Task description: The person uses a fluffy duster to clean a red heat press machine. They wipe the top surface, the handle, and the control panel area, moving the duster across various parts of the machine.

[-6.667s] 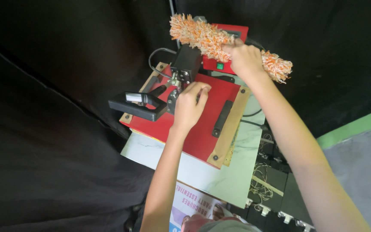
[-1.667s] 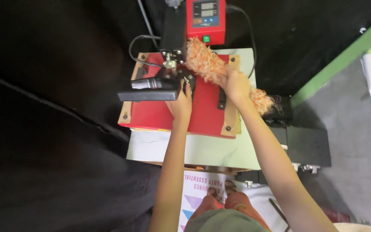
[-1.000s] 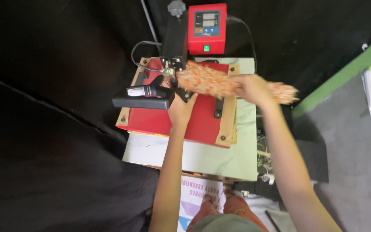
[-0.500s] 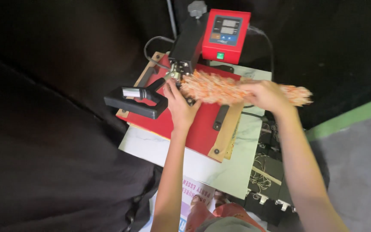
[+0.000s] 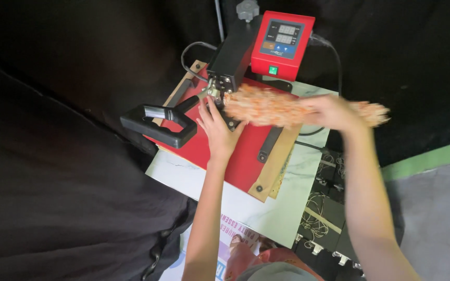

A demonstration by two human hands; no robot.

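Observation:
A red heat press (image 5: 246,151) sits on a white marble-patterned table (image 5: 266,213). Its black handle (image 5: 154,125) juts out to the left, and its red control box (image 5: 282,44) stands at the back. My left hand (image 5: 219,132) lies flat on the red plate with fingers spread, just below the black hinge block. My right hand (image 5: 332,112) grips a fluffy orange-and-white duster (image 5: 272,106) near its middle. The duster lies level over the plate's back part, with its left tip close to the hinge. It is blurred by motion.
Black cloth (image 5: 63,156) hangs along the left side and behind the press. A black cable (image 5: 188,52) loops behind the machine. Printed paper (image 5: 238,237) lies below the table's near edge. Dark trays with wires (image 5: 324,218) sit at the lower right, beside a green strip (image 5: 433,153).
The duster has swung from a slant across the plate to level over its back part, its tip now near the hinge. My left hand has stayed on the red plate.

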